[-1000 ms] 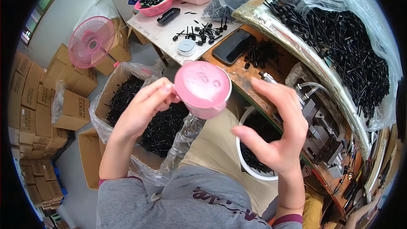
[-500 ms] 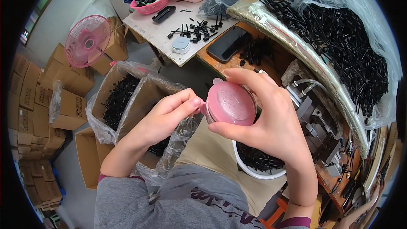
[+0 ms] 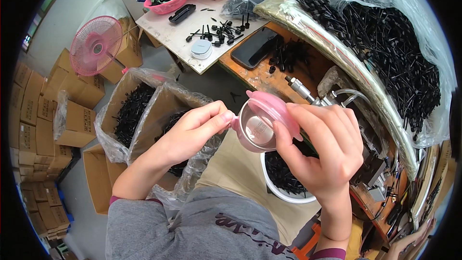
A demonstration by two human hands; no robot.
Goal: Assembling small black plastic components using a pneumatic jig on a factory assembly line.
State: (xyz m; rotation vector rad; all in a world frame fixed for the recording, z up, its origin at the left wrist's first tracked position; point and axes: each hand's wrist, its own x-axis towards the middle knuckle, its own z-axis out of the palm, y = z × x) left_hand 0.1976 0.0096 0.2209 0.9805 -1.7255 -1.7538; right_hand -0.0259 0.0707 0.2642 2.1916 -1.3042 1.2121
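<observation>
A pink cup with a metal inside [image 3: 252, 132] is held up over my lap. Its small side handle is pinched by my left hand [image 3: 195, 132]. A translucent pink lid [image 3: 273, 110] stands tilted off the cup's right side, gripped between the thumb and fingers of my right hand [image 3: 322, 147]. The lid still overlaps the rim, and the shiny inner base shows through the gap. Below the cup, a white tub [image 3: 308, 199] of black stemmed parts [image 3: 284, 173] rests by my legs.
On the left stand boxes lined with clear plastic, holding black parts [image 3: 132, 115]. A pink fan [image 3: 96, 45] is beyond them. The workbench at right carries a phone [image 3: 255, 48], metal fixture [image 3: 303, 89] and a big bag of black parts [image 3: 385, 48]. A white table [image 3: 159, 24] holds a pink basket [image 3: 167, 4].
My right hand has pulled the lid up and to the right, uncovering the cup's metal interior. My left hand keeps its pinch on the handle.
</observation>
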